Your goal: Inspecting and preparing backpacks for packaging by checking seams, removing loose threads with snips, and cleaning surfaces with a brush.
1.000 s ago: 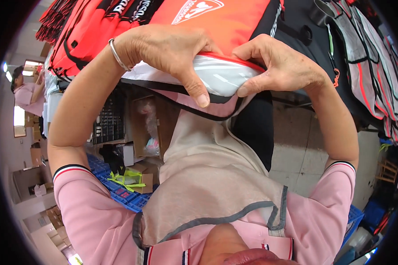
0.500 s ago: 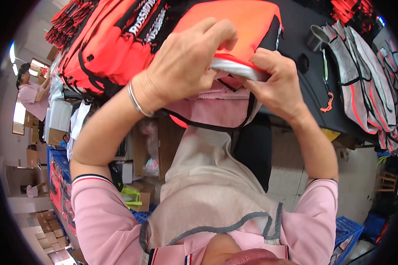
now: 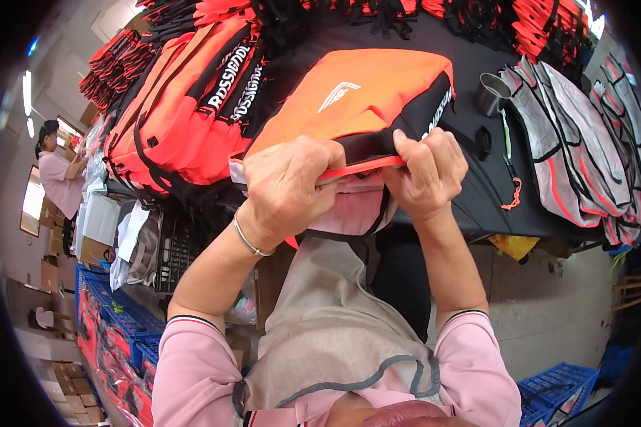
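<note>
An orange bag (image 3: 384, 78) with a black side panel lies on the dark table in front of me. My left hand (image 3: 288, 178) is closed on its near edge, fingers curled over the rim. On the same edge, further right, my right hand (image 3: 427, 174) pinches the fabric. Between both hands runs a taut red-orange edge strip (image 3: 360, 169). Below that strip hangs pink fabric (image 3: 349, 212) with dark trim, close against my apron. What my fingertips press against underneath is hidden.
Finished-looking red-orange bags (image 3: 185, 107) are piled at the left. To the right lie a metal cup (image 3: 493, 92), a small tool with an orange cord (image 3: 511, 196) and grey fabric pieces (image 3: 577, 153). Blue crates (image 3: 559, 391) stand low. Far left, another person (image 3: 57, 171) stands.
The pale inner side at the bag's edge has turned out of sight. My hands have moved lower, the right one slightly left, and more of the bag's orange face shows.
</note>
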{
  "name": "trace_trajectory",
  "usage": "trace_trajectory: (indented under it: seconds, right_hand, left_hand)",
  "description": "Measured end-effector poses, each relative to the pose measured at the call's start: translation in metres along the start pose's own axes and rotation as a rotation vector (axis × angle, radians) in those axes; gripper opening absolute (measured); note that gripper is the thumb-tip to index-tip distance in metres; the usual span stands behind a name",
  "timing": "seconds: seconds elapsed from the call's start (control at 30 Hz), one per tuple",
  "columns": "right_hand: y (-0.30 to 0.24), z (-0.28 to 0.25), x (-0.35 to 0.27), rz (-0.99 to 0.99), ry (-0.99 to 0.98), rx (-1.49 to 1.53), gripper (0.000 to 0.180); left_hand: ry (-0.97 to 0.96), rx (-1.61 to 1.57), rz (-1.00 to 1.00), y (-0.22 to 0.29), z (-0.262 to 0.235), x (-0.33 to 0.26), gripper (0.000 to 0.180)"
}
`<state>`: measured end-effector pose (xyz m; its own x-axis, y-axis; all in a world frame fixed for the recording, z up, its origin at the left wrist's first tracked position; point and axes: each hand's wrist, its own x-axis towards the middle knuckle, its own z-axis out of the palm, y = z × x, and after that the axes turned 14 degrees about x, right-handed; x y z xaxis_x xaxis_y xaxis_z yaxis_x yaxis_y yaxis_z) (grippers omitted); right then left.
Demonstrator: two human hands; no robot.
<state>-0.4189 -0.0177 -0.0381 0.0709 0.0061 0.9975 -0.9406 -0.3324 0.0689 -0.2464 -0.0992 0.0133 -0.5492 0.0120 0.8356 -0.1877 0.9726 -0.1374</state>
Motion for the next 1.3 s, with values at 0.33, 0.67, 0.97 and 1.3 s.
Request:
trace_trajectory:
  seconds: [0.33, 0.67, 0.97, 1.3]
  right_hand:
    - [-0.017, 0.005, -0.014, 0.065, -0.010, 0.187, 0.025]
    - [-0.004, -0.008, -0.001, 0.038, 0.004, 0.182, 0.021]
    - [0.001, -0.154, -0.093, 0.560, -0.606, -0.184, 0.039]
    - [-0.101, -0.049, -0.038, 1.015, -1.080, 0.214, 0.044]
  left_hand:
    - [0.092, 0.152, -0.060, -0.002, 0.006, -0.006, 0.027]
    - [-0.155, -0.006, -0.085, 0.009, 0.002, -0.021, 0.023]
    - [-0.764, -0.042, -0.057, -0.070, 0.016, -0.133, 0.038]
    - [-0.919, -0.490, -0.091, -0.028, 0.038, -0.099, 0.032]
